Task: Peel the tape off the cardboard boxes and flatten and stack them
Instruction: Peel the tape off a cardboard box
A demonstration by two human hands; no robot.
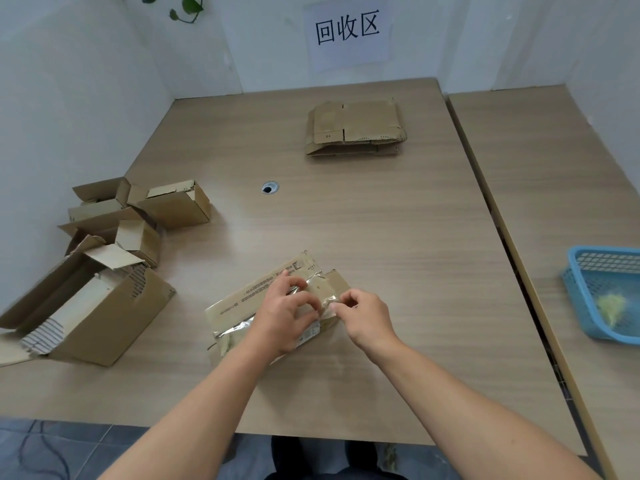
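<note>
We see the left hand (285,315) laid over the taped box (249,296), its fingers curled down onto the top face and gripping it. The right hand (365,315) is just beside it, with thumb and forefinger closed in a pinch on the clear tape (313,289) at the box's right end. The box lies tilted on the near middle of the wood-grain table (363,220).

A second table (554,161) abuts on the right and carries one blue basket (588,320) holding a yellowish wad (611,306). White walls enclose the far corner. One paper sign (348,32) and a few plant leaves (188,5) hang there.

One flattened stack (355,128) lies far centre. In the open boxes (104,313) at the left we count at least four, though overlapping flaps blur the tally. One cable hole (269,187) pierces the table.
</note>
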